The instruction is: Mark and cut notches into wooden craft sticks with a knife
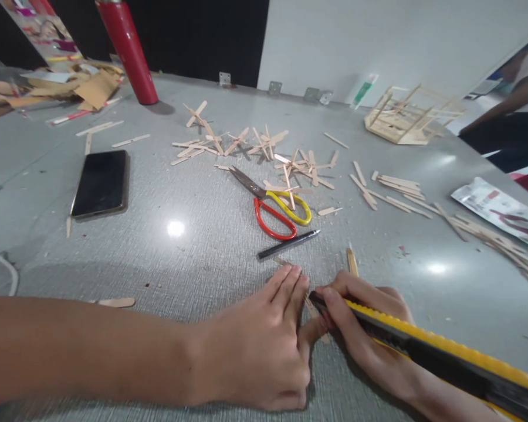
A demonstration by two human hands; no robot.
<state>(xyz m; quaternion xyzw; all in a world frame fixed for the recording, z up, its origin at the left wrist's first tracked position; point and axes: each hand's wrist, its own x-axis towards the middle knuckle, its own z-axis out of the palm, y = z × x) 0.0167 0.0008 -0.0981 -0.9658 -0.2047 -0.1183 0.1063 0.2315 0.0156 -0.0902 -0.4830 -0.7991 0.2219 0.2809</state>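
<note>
We see the left hand (264, 346) lying palm-down on the grey textured table (180, 264), fingers stretched out flat and close together, gripping nothing. Its fingertips and thumb press on a thin pale wooden craft stick (312, 309) that shows only in the gap between the two hands. The right hand (365, 328) is closed around a yellow-and-black utility knife (422, 346), whose tip meets that stick just beside the left thumb. Just beyond the fingers lies a slim black pen (288, 244). Farther off we see scissors with red and yellow handles (275, 205) among scattered sticks.
</note>
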